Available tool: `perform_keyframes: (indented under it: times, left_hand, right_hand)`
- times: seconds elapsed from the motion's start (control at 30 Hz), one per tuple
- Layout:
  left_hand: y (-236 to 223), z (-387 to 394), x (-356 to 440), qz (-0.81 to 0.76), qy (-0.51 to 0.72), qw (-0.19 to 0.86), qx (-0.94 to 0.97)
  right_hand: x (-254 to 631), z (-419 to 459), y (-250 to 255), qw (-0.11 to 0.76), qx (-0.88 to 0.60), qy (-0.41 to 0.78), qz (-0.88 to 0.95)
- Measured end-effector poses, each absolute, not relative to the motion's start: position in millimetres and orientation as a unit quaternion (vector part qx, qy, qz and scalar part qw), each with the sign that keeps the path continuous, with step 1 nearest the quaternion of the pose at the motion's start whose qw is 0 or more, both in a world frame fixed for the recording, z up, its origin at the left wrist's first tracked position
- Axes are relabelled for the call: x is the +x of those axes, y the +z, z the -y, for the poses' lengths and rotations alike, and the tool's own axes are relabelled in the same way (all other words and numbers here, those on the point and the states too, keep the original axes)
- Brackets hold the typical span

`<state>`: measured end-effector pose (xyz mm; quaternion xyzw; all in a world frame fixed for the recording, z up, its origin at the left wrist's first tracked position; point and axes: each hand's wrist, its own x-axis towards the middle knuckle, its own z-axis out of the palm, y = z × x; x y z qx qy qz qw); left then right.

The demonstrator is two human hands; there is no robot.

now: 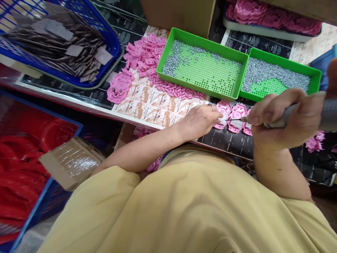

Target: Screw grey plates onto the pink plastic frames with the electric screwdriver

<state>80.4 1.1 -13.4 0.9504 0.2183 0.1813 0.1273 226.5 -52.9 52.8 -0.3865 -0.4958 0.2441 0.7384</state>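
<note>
My right hand (285,112) is wrapped around a grey electric screwdriver (279,121), which lies almost level and points left. Its thin bit reaches over a row of pink plastic parts (238,114) to the leftmost pink plastic part (223,109). At that part's left edge are the fingertips of my left hand (201,119), drawn together close to the bit's tip. Whatever they pinch is too small or hidden to make out. Grey plates show on the parts in the row. The right end of the row is covered by my right hand.
Two green trays (200,89) of small screws stand behind the row. Left of them lie piled pink pieces (144,56) and small pink cylinders (179,88). A blue basket (116,52) holds flat dark pieces. Red items (23,168) fill a crate at lower left, beside a cardboard box (71,161).
</note>
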Motion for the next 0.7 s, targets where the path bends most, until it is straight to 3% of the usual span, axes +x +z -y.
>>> perform_keyframes:
  times: [0.23, 0.7]
  left_hand:
    - [-18, 2, 79, -0.210, 0.234, 0.047, 0.948]
    - [-28, -3, 88, -0.142, 0.193, 0.114, 0.964]
  right_hand:
    - [233, 48, 31, 0.742, -0.351, 0.234, 0.521]
    - [228, 42, 21, 0.733, -0.375, 0.223, 0.521]
